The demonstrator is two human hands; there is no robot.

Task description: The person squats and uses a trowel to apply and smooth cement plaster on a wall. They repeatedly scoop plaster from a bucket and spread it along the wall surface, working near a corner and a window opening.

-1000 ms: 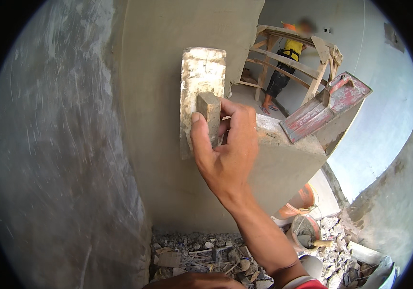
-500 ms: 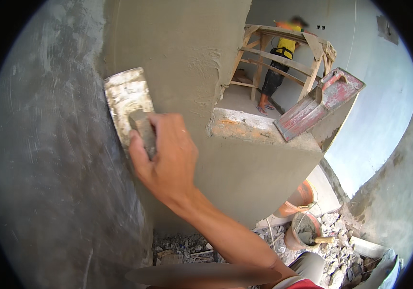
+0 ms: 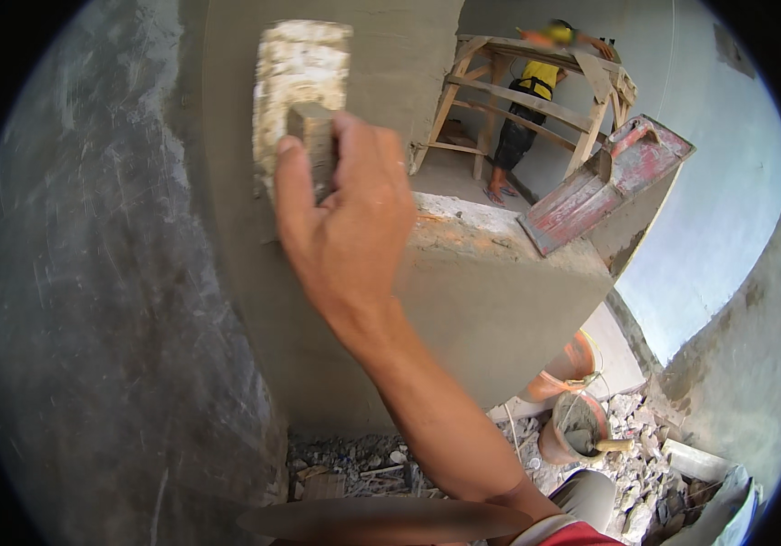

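My right hand [image 3: 349, 205] is closed around the block handle of a plastering float [image 3: 302, 68]. The float's pale, mortar-smeared plate lies against the grey plastered wall [image 3: 481, 318], standing nearly upright, left of the wall opening. My right forearm reaches up from the lower right, with a red sleeve at its end. A second float [image 3: 604, 187], worn red and grey with a raised handle, rests tilted on the rough ledge [image 3: 472, 227] of the opening. My left hand is not in view.
A darker wall [image 3: 90, 273] adjoins on the left. Below lie rubble [image 3: 632, 455] and two orange buckets, the nearer bucket [image 3: 550, 446] holding mortar and a wooden-handled tool. Beyond the opening, a person [image 3: 522, 118] in yellow leans at a wooden trestle [image 3: 536, 114].
My right hand has moved the float up and to the right, away from the corner with the dark wall. The float now stands straighter. Beyond the opening, the person's arm has shifted.
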